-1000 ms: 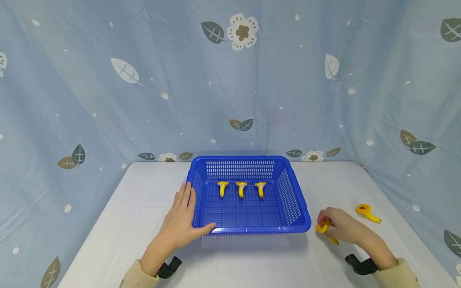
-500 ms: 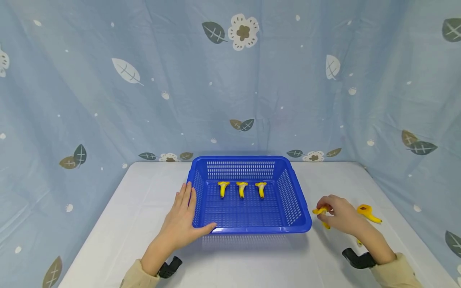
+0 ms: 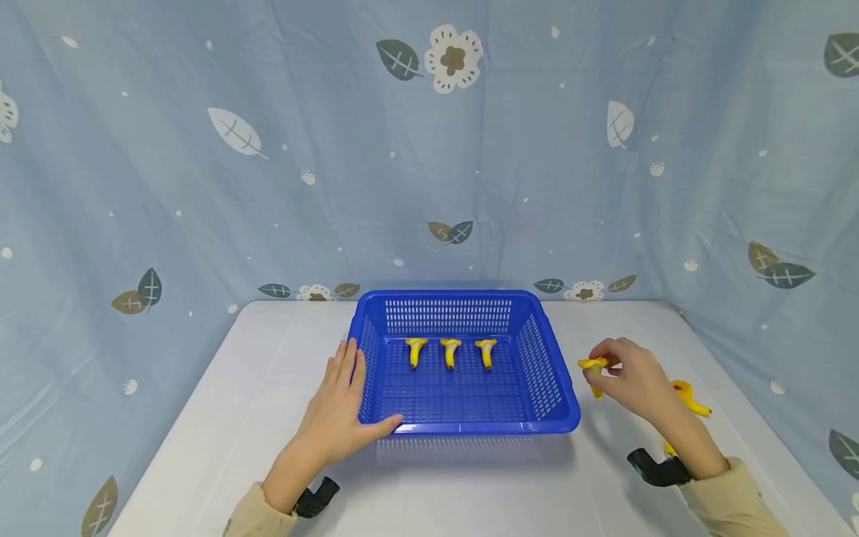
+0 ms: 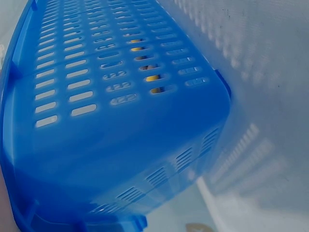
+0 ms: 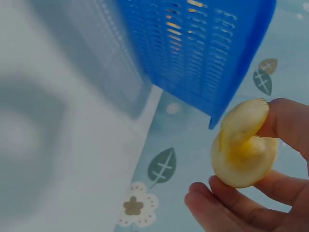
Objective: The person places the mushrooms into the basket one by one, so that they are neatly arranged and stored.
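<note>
A blue plastic basket (image 3: 463, 429) stands on the white table, with three yellow mushrooms (image 3: 450, 353) lying in a row on its floor. My left hand (image 3: 335, 418) rests on the basket's left rim, fingers straight, thumb reaching over the front rim. Just right of the basket, my right hand (image 3: 634, 377) pinches another yellow mushroom (image 3: 592, 364) above the table, cap up and stem hanging. In the right wrist view, thumb and fingers hold this mushroom (image 5: 244, 162) near the basket's wall (image 5: 193, 63). Through slots in the basket wall (image 4: 120, 135), yellow bits show in the left wrist view.
At the right of the table lies a further yellow mushroom (image 3: 694, 403), partly behind my right hand. A small yellow piece (image 3: 669, 449) shows beside my right forearm, mostly hidden. A blue patterned curtain (image 3: 429, 164) hangs behind and beside the table.
My right hand has lifted the mushroom off the table and moved it away from me and slightly left, turning it upright. The left hand and the basket stay put.
</note>
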The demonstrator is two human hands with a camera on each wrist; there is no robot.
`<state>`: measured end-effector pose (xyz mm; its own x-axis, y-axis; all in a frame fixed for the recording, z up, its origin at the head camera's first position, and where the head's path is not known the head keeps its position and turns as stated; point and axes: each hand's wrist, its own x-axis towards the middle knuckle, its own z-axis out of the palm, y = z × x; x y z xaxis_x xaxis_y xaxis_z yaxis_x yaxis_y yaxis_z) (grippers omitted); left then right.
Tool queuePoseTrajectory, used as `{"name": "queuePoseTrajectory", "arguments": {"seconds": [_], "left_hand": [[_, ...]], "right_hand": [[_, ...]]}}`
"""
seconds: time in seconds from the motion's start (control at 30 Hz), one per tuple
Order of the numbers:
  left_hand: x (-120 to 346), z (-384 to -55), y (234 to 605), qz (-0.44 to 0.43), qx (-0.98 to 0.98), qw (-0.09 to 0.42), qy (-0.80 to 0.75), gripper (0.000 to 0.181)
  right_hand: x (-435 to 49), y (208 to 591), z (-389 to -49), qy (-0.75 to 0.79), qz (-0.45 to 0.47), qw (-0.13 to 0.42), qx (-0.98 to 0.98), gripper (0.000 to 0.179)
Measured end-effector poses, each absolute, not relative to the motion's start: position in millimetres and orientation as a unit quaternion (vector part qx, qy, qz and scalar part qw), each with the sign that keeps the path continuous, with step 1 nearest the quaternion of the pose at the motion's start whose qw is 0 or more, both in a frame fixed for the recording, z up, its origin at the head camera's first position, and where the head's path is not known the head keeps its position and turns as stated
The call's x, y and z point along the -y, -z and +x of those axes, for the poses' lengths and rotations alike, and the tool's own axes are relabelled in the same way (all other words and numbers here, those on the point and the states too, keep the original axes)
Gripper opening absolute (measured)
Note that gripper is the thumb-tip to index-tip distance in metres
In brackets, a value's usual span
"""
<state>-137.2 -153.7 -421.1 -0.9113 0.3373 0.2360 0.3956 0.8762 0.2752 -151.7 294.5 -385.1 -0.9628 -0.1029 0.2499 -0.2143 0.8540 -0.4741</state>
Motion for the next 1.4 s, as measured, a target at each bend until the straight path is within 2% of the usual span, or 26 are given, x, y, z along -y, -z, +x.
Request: {"name": "queuePoseTrajectory", "arguments": {"seconds": [0.4, 0.6, 1.07, 1.4], "left_hand": [[154.5, -138.1, 421.3, -0.190, 0.964, 0.087, 0.164, 0.120], [155.4, -138.4, 420.5, -0.185, 0.967, 0.070, 0.163, 0.121], [155.6, -139.1, 421.9, -0.188, 0.967, 0.073, 0.157, 0.121], [155.6, -139.1, 422.1, -0.195, 0.962, 0.098, 0.162, 0.120]], "right_hand": [[-276.7, 373.3, -162.1, -0.277, 0.091, 0.156, 0.944, 0.018], [-262.3, 369.8, -168.9, -0.290, 0.106, 0.159, 0.938, 0.014], [-230.7, 360.4, -182.4, -0.300, 0.157, 0.166, 0.926, 0.015], [-220.5, 351.5, -188.3, -0.319, 0.180, 0.163, 0.916, 0.017]]}}
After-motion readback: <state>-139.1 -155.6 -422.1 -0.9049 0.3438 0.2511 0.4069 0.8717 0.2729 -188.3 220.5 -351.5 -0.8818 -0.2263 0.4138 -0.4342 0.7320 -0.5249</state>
